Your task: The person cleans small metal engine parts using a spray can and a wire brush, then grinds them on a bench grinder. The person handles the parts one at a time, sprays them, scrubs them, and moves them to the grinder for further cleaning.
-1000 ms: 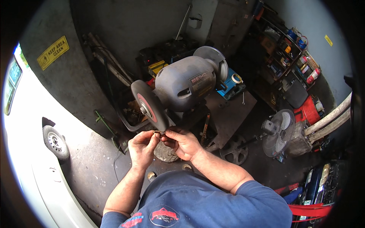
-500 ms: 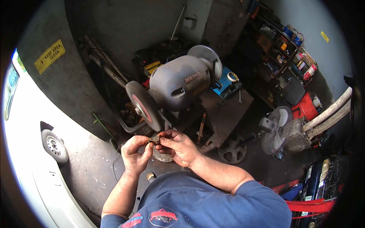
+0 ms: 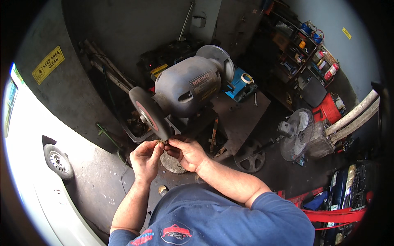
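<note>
My left hand (image 3: 145, 159) and my right hand (image 3: 186, 153) are both closed, pinching a small dull metal piece (image 3: 163, 142) between thumbs and fingers. Most of the piece is covered by my fingers, so its exact kind does not show. It sits right at the lower rim of the dark grinding wheel (image 3: 148, 111); whether it touches the wheel I cannot tell. The wheel belongs to a large grey bench grinder (image 3: 172, 84), which carries a second wheel (image 3: 228, 70) under a round guard on its far right end.
A blue tool box (image 3: 235, 91) with a roll of tape (image 3: 246, 78) and a wrench (image 3: 256, 99) are on the brown metal table (image 3: 246, 123). A standing fan (image 3: 297, 133) is at right. A white car (image 3: 45, 192) stands at left.
Both hands have brought the small metal piece up and slightly left, to the lower rim of the grinding wheel. The view has shifted slightly.
</note>
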Available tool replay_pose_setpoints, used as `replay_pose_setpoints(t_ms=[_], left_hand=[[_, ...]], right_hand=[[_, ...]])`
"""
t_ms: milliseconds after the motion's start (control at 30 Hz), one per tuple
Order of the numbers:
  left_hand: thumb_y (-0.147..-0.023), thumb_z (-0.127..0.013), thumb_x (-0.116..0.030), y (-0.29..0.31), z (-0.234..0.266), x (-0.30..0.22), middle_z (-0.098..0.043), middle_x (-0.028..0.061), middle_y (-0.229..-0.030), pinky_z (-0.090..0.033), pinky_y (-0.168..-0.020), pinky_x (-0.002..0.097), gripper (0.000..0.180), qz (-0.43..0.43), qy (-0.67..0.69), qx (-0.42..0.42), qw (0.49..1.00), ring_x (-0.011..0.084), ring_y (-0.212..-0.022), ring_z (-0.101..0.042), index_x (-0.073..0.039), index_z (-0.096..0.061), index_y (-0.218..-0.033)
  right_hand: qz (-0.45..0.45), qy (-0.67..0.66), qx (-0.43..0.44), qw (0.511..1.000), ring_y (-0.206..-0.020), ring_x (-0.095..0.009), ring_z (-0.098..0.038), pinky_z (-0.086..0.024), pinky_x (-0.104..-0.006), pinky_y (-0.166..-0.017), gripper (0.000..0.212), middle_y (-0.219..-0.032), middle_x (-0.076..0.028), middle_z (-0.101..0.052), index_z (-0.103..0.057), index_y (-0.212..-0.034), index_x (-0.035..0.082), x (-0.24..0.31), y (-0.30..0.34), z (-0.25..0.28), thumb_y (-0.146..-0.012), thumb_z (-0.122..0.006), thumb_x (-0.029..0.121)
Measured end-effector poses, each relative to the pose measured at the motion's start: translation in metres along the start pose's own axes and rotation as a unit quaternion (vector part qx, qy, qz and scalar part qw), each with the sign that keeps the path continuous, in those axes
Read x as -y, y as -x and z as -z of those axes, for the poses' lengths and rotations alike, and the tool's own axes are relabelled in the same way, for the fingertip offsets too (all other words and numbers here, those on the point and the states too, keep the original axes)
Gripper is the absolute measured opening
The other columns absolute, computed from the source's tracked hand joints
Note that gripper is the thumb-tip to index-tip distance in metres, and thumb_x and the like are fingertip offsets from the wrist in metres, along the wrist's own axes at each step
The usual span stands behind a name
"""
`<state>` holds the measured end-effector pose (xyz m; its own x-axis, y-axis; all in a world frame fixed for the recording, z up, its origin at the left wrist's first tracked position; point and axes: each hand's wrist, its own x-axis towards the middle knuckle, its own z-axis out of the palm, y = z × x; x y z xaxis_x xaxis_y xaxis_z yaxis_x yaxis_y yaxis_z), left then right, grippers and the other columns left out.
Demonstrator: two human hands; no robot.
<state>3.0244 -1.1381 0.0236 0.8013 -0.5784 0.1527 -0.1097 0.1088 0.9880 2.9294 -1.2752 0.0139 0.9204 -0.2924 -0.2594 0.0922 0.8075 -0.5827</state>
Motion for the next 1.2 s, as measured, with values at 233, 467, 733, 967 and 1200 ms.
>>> replay_pose_setpoints(t_ms=[233, 467, 733, 967, 1200], left_hand=[[-0.089, -0.074, -0.01, 0.002, 0.005, -0.004, -0.072, 0.0048, -0.082, -0.052, -0.069, 0.0219, 0.015, 0.034, 0.026, -0.021, 0.999, 0.0068, -0.073, -0.064, 0.004, -0.071, -0.095], [-0.089, -0.074, -0.008, 0.0, -0.001, -0.003, -0.071, 0.0034, -0.08, -0.052, -0.068, 0.0219, 0.013, 0.03, 0.015, -0.017, 0.999, 0.0063, -0.072, -0.063, 0.004, -0.071, -0.094], [-0.078, -0.074, 0.003, 0.015, 0.013, -0.005, -0.07, 0.015, -0.085, -0.053, -0.069, 0.0296, 0.016, -0.284, -0.157, -0.049, 0.945, 0.0234, -0.076, -0.069, 0.001, -0.071, -0.093], [-0.071, -0.079, 0.004, 0.02, 0.022, -0.009, -0.069, 0.013, -0.089, -0.054, -0.068, 0.0312, 0.03, -0.355, -0.201, 0.017, 0.913, 0.0242, -0.078, -0.068, 0.0, -0.07, -0.1], [-0.08, -0.079, -0.003, 0.018, 0.015, -0.005, -0.066, 0.0113, -0.102, -0.057, -0.083, 0.0305, 0.03, -0.14, -0.014, 0.066, 0.988, 0.0181, -0.092, -0.068, 0.002, -0.065, -0.106]], right_hand=[[-0.06, -0.076, -0.009, 0.995, -0.089, -0.013, -0.069, -0.056, -0.0247, -0.085, 0.013, -0.097, -0.006, -0.072, -0.07, -0.103, 0.005, -0.014, -0.009, 0.004, -0.095, -0.066, 0.015], [-0.039, -0.075, 0.001, 0.996, -0.09, -0.014, -0.069, -0.057, -0.0251, -0.083, 0.012, -0.097, -0.006, -0.072, -0.07, -0.103, 0.006, -0.005, -0.004, 0.004, -0.095, -0.065, 0.014], [-0.044, -0.024, 0.07, 0.996, -0.088, -0.016, -0.07, -0.06, -0.0263, -0.078, 0.015, -0.102, -0.008, -0.071, -0.067, -0.108, 0.004, -0.003, 0.01, -0.011, -0.096, -0.063, 0.011], [0.07, 0.181, 0.107, 0.975, -0.098, -0.016, -0.067, -0.056, -0.0286, -0.09, 0.022, -0.107, -0.009, -0.068, -0.062, -0.116, 0.0, 0.008, 0.036, -0.013, -0.094, -0.063, 0.001], [0.188, 0.28, 0.113, 0.935, -0.102, -0.013, -0.063, -0.054, -0.0274, -0.092, 0.025, -0.111, -0.008, -0.064, -0.058, -0.118, -0.001, 0.005, 0.033, -0.011, -0.093, -0.06, -0.005]])
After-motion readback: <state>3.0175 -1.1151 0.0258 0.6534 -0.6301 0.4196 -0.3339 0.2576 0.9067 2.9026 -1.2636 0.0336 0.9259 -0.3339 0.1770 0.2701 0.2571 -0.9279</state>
